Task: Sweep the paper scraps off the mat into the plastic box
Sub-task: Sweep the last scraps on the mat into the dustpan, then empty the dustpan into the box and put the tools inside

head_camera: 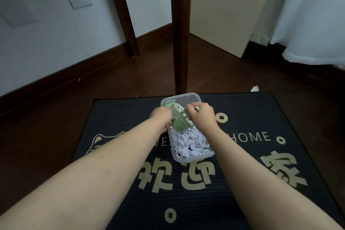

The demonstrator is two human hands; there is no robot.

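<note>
Paper scraps [188, 143] mostly in plastic box [194, 157] now, frame centre, box sitting on mat [242, 201]. Left hand [161, 117] clamped on green dustpan [178, 117], tilted over box, few scraps still on pan. Right hand [202, 117] fingers curled together at pan's far edge, pinching sth small and green – prob brush handle, can't tell for sure. Mat surface w/ gold lettering looks clean. One white scrap [254, 88] on floor past mat's upper right corner. Judgement: nearly done; left – empty pan, maybe stray bit.
</note>
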